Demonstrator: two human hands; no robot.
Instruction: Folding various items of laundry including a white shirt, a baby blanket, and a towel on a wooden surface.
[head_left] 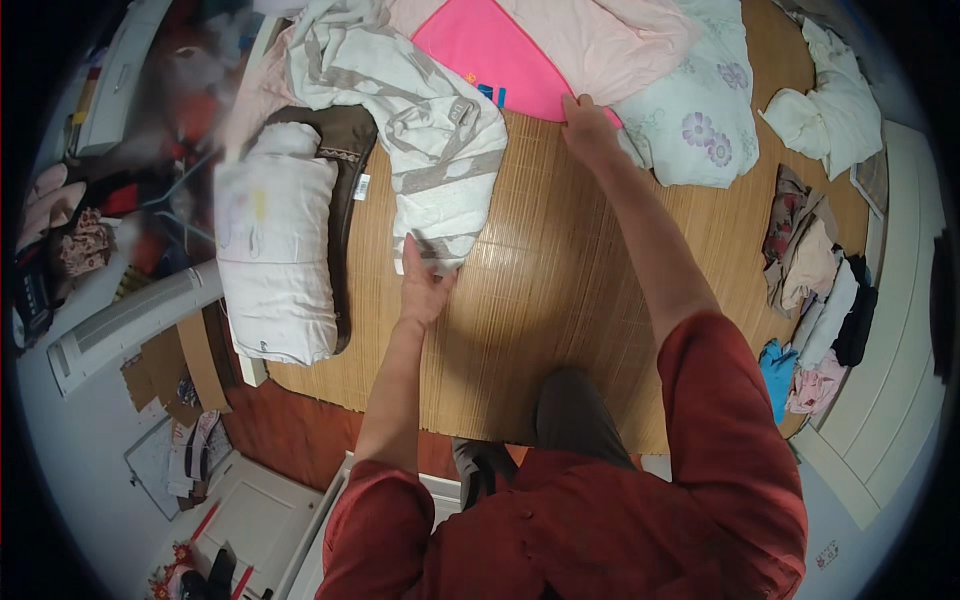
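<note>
A white towel with grey-brown stripes [440,150] trails toward me across the bamboo mat [560,300]. My left hand [427,293] is at its near end, thumb on top and the other fingers partly hidden at the edge. Farther off, my right hand [590,128] pinches the edge of a bright pink cloth [500,55]. Pale pink bedding [620,40] lies around that cloth. Beside my right hand is a pale green pillow with purple flowers [700,130].
On the left, a rolled white quilt [275,255] rests on a brown padded piece [350,140]. A white bundled cloth [825,100] lies far right, above a row of folded clothes [810,270]. A cream headboard panel [890,330] borders the mat's right side.
</note>
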